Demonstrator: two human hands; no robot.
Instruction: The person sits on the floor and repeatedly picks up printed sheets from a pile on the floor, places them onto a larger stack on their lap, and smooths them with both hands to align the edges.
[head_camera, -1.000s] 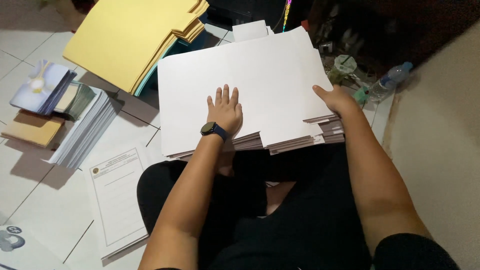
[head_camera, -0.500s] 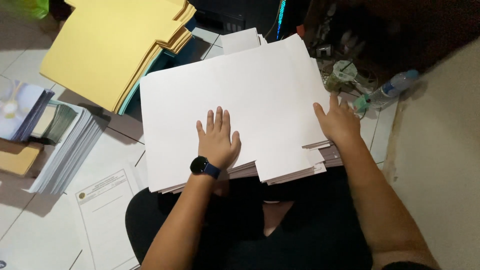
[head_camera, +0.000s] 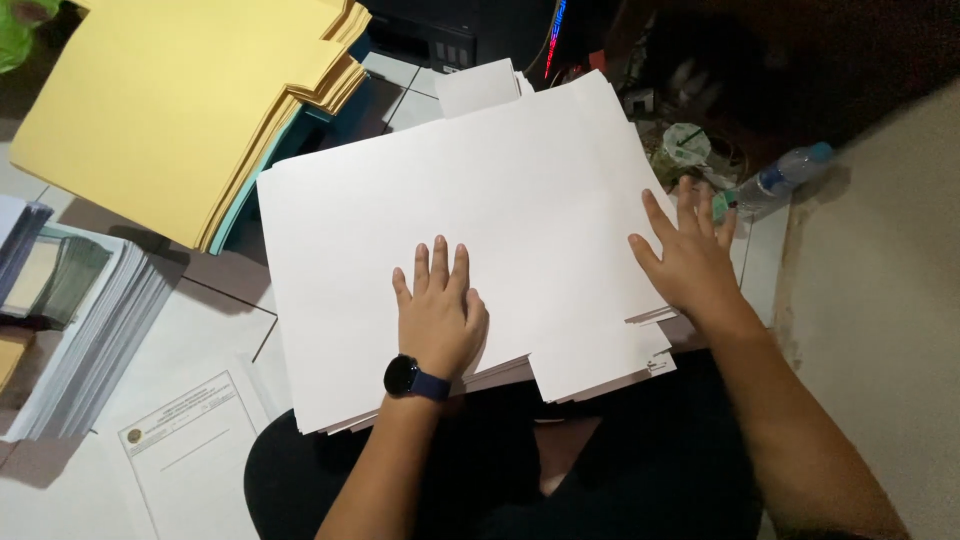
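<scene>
Your left hand (head_camera: 438, 315) lies flat and spread on the white stack of sheets (head_camera: 470, 220), fingers pointing away from you, pinching nothing; it has held that spot over the last second. The stack rests on your lap under both palms, its near edge fanned below your wrist. To the right, your right hand (head_camera: 690, 255) has slid up the stack's right edge and now lies splayed there, fingers past the rim. That suggests squaring the pile. Far left of your left hand, yellow folders (head_camera: 180, 100) sit untouched.
</scene>
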